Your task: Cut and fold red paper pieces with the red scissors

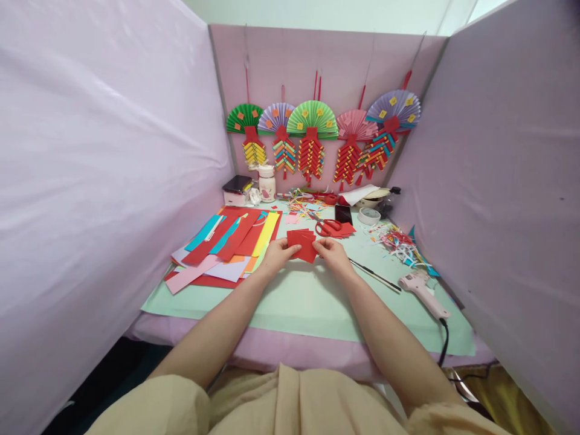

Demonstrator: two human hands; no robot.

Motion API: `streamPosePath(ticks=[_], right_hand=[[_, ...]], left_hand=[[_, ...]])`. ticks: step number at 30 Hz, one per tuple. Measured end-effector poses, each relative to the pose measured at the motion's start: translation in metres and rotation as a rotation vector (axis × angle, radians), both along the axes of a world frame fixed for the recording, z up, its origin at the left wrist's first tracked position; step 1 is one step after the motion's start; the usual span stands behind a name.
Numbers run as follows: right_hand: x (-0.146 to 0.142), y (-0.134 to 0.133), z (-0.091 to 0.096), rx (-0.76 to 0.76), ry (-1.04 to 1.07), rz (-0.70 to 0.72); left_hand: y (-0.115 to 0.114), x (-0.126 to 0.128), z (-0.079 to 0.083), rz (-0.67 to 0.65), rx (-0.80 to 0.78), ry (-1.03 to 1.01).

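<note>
Several red paper squares (302, 244) are fanned slightly between my two hands, above the middle of the table. My left hand (280, 255) pinches them at the left edge, thumb on top. At the right edge my right hand (332, 252) pinches them the same way. Just beyond the right hand lie red-handled scissors (328, 227), partly over more red paper pieces (345, 230). To the left, coloured paper strips and sheets (238, 238) lie in an overlapping pile.
A hot glue gun (421, 291) with a black cord lies at right, near a thin dark rod (375, 275). Paper scraps (401, 244), a tape roll (368, 216), a phone (343, 214) and a white bottle (267, 183) stand farther back. Paper fan ornaments (312, 121) hang behind.
</note>
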State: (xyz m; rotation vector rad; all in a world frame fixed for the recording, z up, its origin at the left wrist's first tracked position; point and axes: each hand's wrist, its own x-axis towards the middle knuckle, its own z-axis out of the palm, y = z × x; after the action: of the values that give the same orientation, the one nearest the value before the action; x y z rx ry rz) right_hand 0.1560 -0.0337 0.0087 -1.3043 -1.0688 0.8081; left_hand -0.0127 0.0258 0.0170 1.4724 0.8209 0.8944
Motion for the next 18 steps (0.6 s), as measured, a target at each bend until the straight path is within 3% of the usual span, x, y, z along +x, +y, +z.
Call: streamPosePath(ticks=[10,18], right_hand=[[0.0037,0.0044,-0.005,0.06,-0.101,-0.081],[-0.0013,0.0032,-0.0017,0.074,0.113,-0.061]], left_hand=[[-0.0068,0.0002,0.0096,-0.009,-0.1,-0.008],[-0.0037,0.0006,0.0058,-0.023,-0.096,-0.036]])
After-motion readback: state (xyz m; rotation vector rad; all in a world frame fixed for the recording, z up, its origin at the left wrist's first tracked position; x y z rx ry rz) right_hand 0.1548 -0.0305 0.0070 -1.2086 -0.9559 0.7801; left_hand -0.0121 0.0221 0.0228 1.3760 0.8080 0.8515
